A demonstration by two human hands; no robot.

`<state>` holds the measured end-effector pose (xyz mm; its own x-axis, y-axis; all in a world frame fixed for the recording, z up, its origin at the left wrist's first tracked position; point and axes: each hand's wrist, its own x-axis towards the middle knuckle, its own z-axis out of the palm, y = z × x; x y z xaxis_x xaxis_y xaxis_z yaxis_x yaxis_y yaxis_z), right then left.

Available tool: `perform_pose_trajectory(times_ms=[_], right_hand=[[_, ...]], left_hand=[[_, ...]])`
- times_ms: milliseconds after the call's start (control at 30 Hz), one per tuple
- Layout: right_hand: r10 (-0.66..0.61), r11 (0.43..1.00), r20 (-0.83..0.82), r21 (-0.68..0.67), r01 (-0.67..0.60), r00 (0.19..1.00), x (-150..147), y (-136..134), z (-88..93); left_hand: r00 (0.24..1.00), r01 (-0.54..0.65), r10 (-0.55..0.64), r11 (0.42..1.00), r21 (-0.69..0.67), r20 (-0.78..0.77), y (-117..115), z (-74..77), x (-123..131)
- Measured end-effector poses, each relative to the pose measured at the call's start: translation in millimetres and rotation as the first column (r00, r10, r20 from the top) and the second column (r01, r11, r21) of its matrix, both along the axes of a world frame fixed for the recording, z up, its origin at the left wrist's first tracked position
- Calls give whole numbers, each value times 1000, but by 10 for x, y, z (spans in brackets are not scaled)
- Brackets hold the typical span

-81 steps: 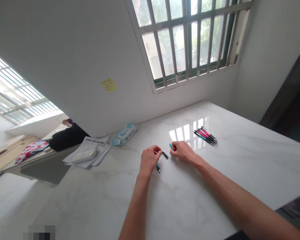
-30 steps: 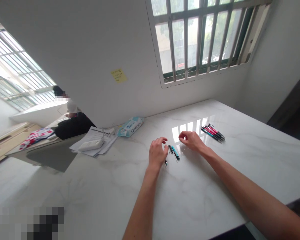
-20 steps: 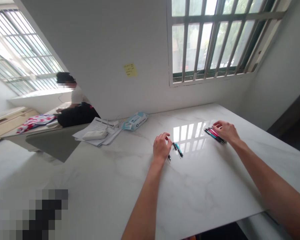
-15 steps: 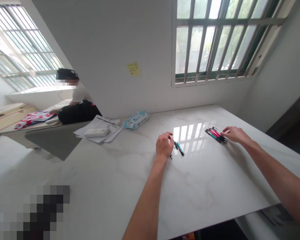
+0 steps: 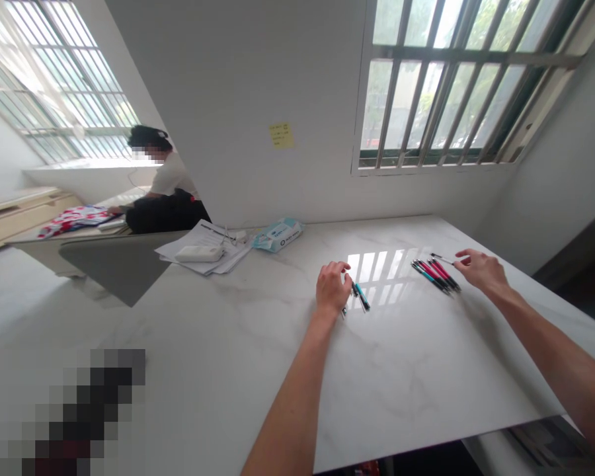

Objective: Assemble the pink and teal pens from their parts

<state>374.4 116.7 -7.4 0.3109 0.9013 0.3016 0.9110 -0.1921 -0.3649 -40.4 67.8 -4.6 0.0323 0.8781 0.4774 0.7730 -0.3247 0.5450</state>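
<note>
My left hand (image 5: 333, 287) rests on the white marbled table (image 5: 401, 370) with its fingers curled, beside a few pens or pen parts; one is a teal pen (image 5: 361, 297). What its fingers hold, if anything, is hidden. On the right, my right hand (image 5: 480, 268) pinches the end of a thin clear pen (image 5: 442, 258) with a dark tip pointing left. Just left of that hand lies a row of several pens (image 5: 436, 276), side by side and slanted, in teal, black and red.
Papers (image 5: 203, 248) with a white device (image 5: 199, 254) on top lie at the back left, next to a blue wipes packet (image 5: 278, 235). A yellow note (image 5: 281, 135) is on the wall. A person (image 5: 166, 178) sits at another table.
My right hand has drawn slightly away from the row of pens, with a clear pen now apart from them. The whole view has shifted a little. My left hand stays by its pens.
</note>
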Motion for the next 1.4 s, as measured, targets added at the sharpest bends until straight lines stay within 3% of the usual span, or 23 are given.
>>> perform_pose_trajectory(times_ms=[100,200,233,300,367,433,500,567,700,767,967,1133,1400], right_hand=[[93,963,-140,265,-54,986,-308,-91,148],[253,950,-418,279,-142,872,-813,-129,223],[312,944,-531,264,-197,788,-1002,-133,224],[425,900,-728,274,-339,539,-1372,-142,195],[444,852,-829,272,-447,341,-1687,-168,143],[448,791,-876,295,-536,178,-1909,-215,80],[452,744,-887,320,-587,89,-2028,-268,7],[473,727,-876,324,-606,98,-2059,-313,-74],[562,741,-746,261,-619,358,-1996,-353,-188],[586,738,-697,249,-627,413,-1963,-353,-181],[616,667,-758,356,-655,215,-1944,-342,-42],[612,667,-775,401,-627,155,-1940,-328,-13],[411,729,-910,368,-577,-61,-1937,-298,-62]], left_hand=[[1000,-25,25,999,31,-1,-30,14,37],[997,1,5,996,87,-76,-123,102,122],[992,38,-25,994,106,-125,-166,142,164],[974,113,-85,985,126,-211,-257,213,269],[948,185,-142,974,129,-284,-335,254,384],[940,187,-148,977,100,-307,-381,253,482],[945,145,-129,989,31,-301,-388,218,542],[947,94,-106,994,-54,-304,-366,170,563],[941,84,-124,987,-136,-314,-308,115,564],[950,110,-140,987,-121,-278,-298,126,571],[987,96,-102,994,-60,-123,-334,205,597],[993,12,-25,994,-107,-119,-317,212,563],[995,90,-93,992,-85,-27,-244,161,533]])
